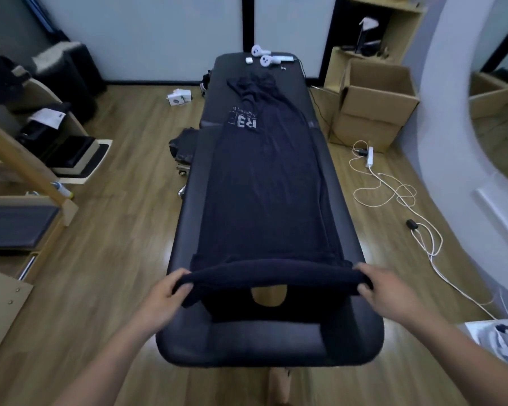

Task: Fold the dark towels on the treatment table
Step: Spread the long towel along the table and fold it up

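A long dark navy towel [264, 183] with white lettering lies lengthwise along the black treatment table [352, 341]. Its far end is bunched near the table's head. The near edge of the towel is lifted and curled over above the table's face hole. My left hand [166, 291] grips the near left corner of that edge. My right hand [380, 285] grips the near right corner. Both hands hold the edge taut between them, a little above the table surface.
Two white controllers [264, 55] and small white items lie at the table's far end. Dark cloth [184, 145] sits on a stool left of the table. Cardboard boxes [376, 104] and a power strip with cables [393, 186] are on the floor at right. Wooden equipment stands at left.
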The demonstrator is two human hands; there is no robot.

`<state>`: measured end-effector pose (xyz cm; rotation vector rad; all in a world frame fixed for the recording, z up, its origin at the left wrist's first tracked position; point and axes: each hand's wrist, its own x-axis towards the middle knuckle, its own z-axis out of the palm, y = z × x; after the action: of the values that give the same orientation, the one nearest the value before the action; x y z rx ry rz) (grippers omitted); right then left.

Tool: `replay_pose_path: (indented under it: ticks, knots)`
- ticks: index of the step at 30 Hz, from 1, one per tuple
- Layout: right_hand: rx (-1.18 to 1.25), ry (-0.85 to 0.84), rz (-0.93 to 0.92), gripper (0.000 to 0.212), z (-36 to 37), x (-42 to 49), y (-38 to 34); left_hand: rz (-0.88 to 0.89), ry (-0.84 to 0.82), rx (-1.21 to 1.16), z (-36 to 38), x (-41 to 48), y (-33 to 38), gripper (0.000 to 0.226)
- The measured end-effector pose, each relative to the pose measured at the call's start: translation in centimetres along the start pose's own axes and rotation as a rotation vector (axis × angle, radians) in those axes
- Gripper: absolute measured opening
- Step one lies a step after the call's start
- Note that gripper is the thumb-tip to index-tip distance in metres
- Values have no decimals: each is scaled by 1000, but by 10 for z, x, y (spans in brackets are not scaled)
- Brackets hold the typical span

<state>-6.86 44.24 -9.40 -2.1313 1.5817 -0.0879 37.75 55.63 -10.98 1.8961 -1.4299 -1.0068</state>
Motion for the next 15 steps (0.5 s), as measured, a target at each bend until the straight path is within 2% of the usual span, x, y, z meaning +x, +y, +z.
replay_pose_path:
  ticks: [1,2,4,5,6,9,10,15]
  knots:
    - [-12,-50,-17,18,-13,3,-4,17,-35,-8,-9,3,9,18]
    - [-9,-18,-26,20,-24,5,-6,37,-13,-20,-17,4,14,19]
    - [2,198,-71,30,-35,1,-7,88,77,-71,-26,-2,15,17]
    - [-10,244,-93,31,-33,-6,-7,103,55,-71,-25,-10,10,17]
    - [-35,186,-104,31,-25,-16,-7,94,-24,-36,-19,-22,3,23]
    - [-195,-324,-47,18,31,-61,9,14,-343,124,3,-60,-34,46]
    - [-237,-407,-34,21,49,-76,17,-6,-405,174,7,-70,-48,50]
    - [-168,-540,2,27,85,-123,24,-86,-562,230,24,-108,-83,35]
